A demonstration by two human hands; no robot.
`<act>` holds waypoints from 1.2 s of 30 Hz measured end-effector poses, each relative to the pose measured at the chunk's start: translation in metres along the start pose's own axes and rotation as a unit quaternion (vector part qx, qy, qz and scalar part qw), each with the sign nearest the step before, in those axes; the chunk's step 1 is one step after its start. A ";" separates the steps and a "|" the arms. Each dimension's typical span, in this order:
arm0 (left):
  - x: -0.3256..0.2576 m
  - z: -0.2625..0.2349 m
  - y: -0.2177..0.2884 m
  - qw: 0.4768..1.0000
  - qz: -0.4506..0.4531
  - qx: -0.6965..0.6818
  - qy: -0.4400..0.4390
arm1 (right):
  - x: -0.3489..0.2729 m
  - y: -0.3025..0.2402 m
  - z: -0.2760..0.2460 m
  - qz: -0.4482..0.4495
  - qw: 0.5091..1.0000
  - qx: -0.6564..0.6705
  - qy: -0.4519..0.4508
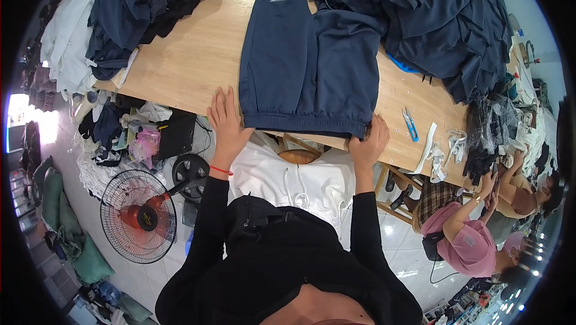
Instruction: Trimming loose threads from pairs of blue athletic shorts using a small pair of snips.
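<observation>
A pair of navy trousers lies flat on the wooden table in front of me, its gathered elastic waistband along the near edge. A small pale patch shows on the upper left of the fabric. At the waistband's left corner my left hand rests open, fingers stretched out on the wood and the thumb against the corner. My right hand is at the opposite corner, fingers extended along the side edge and thumb touching the waistband from below. Neither hand is closed around the cloth.
Navy garments are heaped at the back right and back left. Blue-handled thread snips and white fabric strips lie to the right. A standing fan is at the lower left. Co-workers sit at the right.
</observation>
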State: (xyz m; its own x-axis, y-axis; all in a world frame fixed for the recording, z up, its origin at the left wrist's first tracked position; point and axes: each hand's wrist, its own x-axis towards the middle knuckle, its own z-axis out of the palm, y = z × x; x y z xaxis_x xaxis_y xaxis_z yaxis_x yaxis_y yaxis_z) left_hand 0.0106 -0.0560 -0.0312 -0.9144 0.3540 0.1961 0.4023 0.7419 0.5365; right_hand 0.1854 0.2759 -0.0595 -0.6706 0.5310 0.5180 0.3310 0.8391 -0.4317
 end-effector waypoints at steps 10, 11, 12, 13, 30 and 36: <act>0.005 -0.001 0.021 0.993 0.043 -0.083 0.071 | -0.004 -0.007 -0.009 -0.012 0.998 0.052 0.013; 0.005 -0.001 0.021 0.987 -0.023 -0.133 0.088 | -0.002 -0.009 -0.006 -0.018 0.998 0.054 0.022; 0.007 -0.001 0.022 0.989 -0.014 -0.124 0.081 | 0.000 -0.009 -0.004 -0.025 0.998 0.057 0.032; 0.005 -0.002 0.020 0.989 -0.013 -0.124 0.082 | 0.001 -0.010 -0.006 -0.025 0.997 0.057 0.033; 0.110 -0.251 0.208 0.747 0.288 -0.240 0.550 | 0.194 -0.151 -0.235 -0.136 0.845 0.320 0.407; 0.186 -0.202 0.150 0.950 0.149 -0.155 0.225 | 0.252 -0.098 -0.173 -0.113 0.971 0.181 0.108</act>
State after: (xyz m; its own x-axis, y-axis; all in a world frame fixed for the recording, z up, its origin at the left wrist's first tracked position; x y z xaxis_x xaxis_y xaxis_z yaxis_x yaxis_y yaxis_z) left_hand -0.1084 0.0061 0.2517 -0.7171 0.1906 0.6705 0.6772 0.4183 0.6054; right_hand 0.0989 0.3476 0.2414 -0.5318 0.3836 0.7551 -0.0886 0.8615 -0.5000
